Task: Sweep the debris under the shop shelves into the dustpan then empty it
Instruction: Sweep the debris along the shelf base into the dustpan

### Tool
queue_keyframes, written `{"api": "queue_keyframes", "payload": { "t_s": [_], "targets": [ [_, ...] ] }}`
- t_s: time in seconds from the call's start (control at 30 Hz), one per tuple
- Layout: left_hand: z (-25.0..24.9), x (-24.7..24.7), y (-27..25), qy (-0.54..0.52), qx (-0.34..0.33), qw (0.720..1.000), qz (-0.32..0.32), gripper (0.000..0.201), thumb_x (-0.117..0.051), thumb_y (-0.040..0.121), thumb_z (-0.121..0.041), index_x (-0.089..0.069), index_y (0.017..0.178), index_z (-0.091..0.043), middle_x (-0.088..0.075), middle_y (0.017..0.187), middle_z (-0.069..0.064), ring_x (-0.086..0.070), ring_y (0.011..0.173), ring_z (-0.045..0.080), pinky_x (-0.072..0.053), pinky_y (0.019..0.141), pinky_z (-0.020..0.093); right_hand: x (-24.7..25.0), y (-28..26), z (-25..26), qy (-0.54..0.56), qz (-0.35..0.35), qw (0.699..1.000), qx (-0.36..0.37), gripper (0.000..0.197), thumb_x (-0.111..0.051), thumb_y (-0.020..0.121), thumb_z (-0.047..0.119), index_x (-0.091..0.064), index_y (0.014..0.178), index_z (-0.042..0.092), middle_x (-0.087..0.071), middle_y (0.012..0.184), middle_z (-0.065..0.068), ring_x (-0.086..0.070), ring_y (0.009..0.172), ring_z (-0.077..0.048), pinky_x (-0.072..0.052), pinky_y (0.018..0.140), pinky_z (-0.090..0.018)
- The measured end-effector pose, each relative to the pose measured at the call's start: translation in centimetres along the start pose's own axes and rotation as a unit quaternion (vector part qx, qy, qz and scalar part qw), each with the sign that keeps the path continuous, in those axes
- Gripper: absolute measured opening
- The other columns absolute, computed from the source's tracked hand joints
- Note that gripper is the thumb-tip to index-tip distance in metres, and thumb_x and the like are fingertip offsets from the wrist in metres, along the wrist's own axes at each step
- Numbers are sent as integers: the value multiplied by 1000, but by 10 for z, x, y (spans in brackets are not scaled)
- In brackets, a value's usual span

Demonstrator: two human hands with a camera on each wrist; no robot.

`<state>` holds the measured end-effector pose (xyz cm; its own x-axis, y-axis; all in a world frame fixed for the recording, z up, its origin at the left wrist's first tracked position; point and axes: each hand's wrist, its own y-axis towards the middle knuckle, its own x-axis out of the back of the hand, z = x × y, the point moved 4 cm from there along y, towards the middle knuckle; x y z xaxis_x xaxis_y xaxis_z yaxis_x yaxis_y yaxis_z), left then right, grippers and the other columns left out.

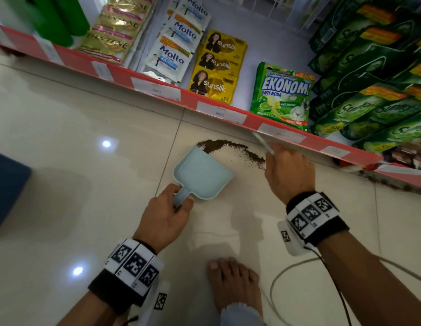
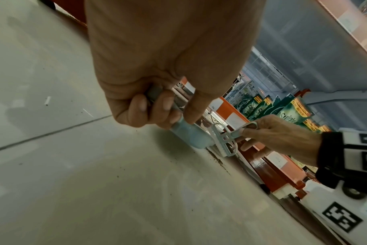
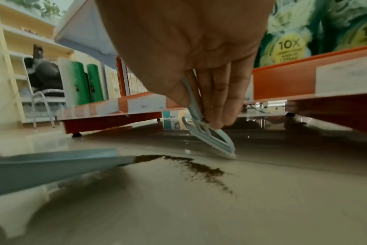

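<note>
Gripping the short handle of a pale blue plastic dustpan (image 1: 202, 174), the left hand (image 1: 166, 215) has its fingers and thumb curled round the handle, as the left wrist view shows from below. The dustpan lies on the glossy cream floor tiles (image 1: 87, 161) with its open mouth turned toward the shelf, and its far corner touches a dark brown trail of fine granular debris (image 1: 230, 148).

That debris runs in a curved band on the floor from the dustpan's lip toward the right hand (image 1: 289, 170), just in front of the red-edged bottom shelf (image 1: 157, 87). A little of it sits inside the mouth at the corner; most is on the tile beside it.

The right hand pinches a small pale blue plastic hand brush (image 3: 210, 140) by its thin handle, fingers closed narrowly on it. In the right wrist view the brush head is tilted, its lower edge on the floor near the far end of the debris band (whether bristles touch the grains I cannot tell).

More dark crumbs (image 1: 393, 182) lie under the shelf edge further right. On the shelf stand sachets and green detergent packs (image 1: 282, 95). A bare foot (image 1: 235, 283) rests on the tiles below the hands.
</note>
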<state>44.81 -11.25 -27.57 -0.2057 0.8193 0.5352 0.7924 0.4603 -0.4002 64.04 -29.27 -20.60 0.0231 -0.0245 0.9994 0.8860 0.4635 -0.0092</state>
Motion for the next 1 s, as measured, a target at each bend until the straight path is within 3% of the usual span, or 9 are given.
{"api": "queue_keyframes", "payload": {
  "t_s": [0.13,0.23,0.3,0.47,0.57,0.67,0.8,1.0],
  "targets": [
    [1,4,0,-1,4,1000,-3,19,-57,93,-36,-55,102,-19,-63,70,-1,-61,66,17,-49,62,34,-12,21,-4,-6,26,1000,-6,28,-47,94,7,-62,117,4,-68,106,-18,-66,87,-37,-56,75,-41],
    [1,9,0,2,6,1000,-9,20,-56,93,-38,-54,103,-21,-64,71,0,-62,64,15,-47,58,30,-32,27,14,-7,59,998,20,46,-48,90,2,-49,136,5,-64,116,-18,-65,95,-37,-54,84,-43],
    [2,12,0,5,11,1000,-12,21,-55,93,-39,-54,104,-21,-64,72,-1,-61,65,14,-44,56,26,-42,30,25,-1,72,997,30,51,-50,88,0,-46,139,5,-60,124,-16,-62,103,-38,-50,88,-43],
    [5,18,-3,-4,20,1000,-20,24,-55,93,-39,-55,106,-19,-64,74,-1,-61,68,18,-43,57,29,-41,23,51,72,77,986,131,41,-48,91,0,-55,131,4,-58,130,-14,-63,103,-38,-50,85,-40],
    [7,19,-5,-11,26,999,-21,26,-55,94,-40,-54,108,-18,-64,76,0,-61,70,21,-45,61,32,-31,8,56,128,40,976,171,38,-50,95,4,-56,132,3,-61,129,-16,-65,104,-37,-55,86,-46],
    [11,20,-7,-16,30,999,-21,24,-55,94,-39,-54,106,-18,-62,73,-2,-59,68,20,-46,62,32,-24,12,52,112,4,986,126,42,-49,94,3,-53,136,4,-61,127,-18,-65,99,-39,-55,83,-45],
    [17,26,-8,-20,33,999,-27,21,-54,93,-40,-54,104,-22,-62,69,-4,-59,63,15,-44,57,30,-31,34,60,36,43,997,55,50,-48,92,1,-44,141,7,-56,133,-18,-62,103,-42,-53,86,-47],
    [29,36,-16,-29,43,998,-44,21,-55,93,-39,-54,103,-22,-60,67,-5,-57,60,14,-41,56,29,-55,62,116,51,94,988,113,63,-47,87,-5,-35,147,7,-45,144,-14,-51,123,-38,-43,103,-43]
  ]
}}
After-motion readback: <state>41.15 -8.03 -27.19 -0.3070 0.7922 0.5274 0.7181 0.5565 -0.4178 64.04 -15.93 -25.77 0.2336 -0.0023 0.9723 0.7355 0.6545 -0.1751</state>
